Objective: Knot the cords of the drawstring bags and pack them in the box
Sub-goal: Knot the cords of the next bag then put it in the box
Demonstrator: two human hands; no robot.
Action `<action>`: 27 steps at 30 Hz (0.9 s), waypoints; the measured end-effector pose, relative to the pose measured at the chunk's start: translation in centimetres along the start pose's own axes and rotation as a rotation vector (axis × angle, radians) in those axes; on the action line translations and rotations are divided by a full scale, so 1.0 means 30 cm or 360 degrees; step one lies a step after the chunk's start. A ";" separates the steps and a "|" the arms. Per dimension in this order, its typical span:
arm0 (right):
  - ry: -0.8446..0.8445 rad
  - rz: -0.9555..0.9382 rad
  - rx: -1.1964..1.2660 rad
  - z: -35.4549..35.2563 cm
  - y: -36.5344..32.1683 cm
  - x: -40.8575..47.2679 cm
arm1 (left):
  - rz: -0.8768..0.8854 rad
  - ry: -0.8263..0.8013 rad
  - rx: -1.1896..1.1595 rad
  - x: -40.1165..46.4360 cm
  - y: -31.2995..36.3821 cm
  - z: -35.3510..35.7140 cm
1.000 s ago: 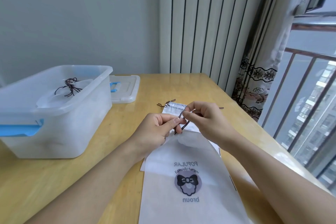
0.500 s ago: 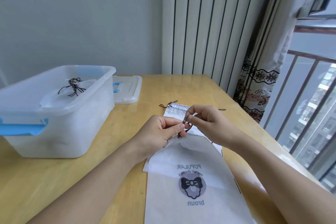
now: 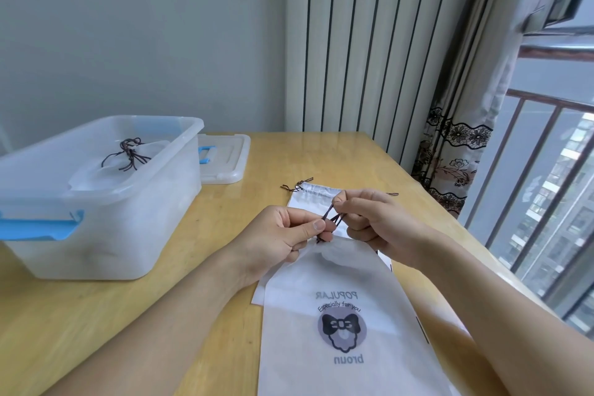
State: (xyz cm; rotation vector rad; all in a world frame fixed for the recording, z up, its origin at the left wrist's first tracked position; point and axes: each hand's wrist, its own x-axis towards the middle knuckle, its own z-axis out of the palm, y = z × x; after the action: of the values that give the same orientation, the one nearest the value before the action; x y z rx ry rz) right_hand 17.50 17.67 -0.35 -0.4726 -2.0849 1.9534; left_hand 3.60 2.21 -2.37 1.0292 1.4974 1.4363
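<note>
Print on the near white non-woven drawstring bag (image 3: 337, 299) reads "POPULAR", "Especially for you", "broun", upside down from here. Left hand (image 3: 283, 235) and right hand (image 3: 369, 219) both pinch its dark brown cord (image 3: 332, 219) above the bag mouth, mid-counter. Second white bag (image 3: 316, 194) lies under it, farther. Translucent plastic box with blue latches (image 3: 106, 202) sits left on the wooden counter (image 3: 96, 315), one bag inside.
</note>
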 end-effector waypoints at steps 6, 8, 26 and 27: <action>0.0087 -0.0110 0.0011 0.001 0.009 0.005 | 0.0030 0.0062 -0.0075 0.001 0.001 0.009; 0.0060 -0.0099 0.0080 0.006 0.006 0.004 | 0.0059 0.0085 -0.0025 0.001 0.002 0.009; 0.0272 -0.0141 -0.0094 0.011 -0.012 -0.005 | 0.0053 0.0161 -0.0029 -0.003 0.004 0.016; 0.0253 -0.0190 -0.0159 0.012 -0.016 -0.008 | 0.0045 0.0170 -0.0029 -0.003 0.005 0.018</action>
State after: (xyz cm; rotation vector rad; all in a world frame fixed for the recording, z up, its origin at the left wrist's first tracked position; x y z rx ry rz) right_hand 17.55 17.22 0.12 -0.4938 -2.0669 1.6943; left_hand 4.14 2.32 -2.25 0.9797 1.5475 1.5434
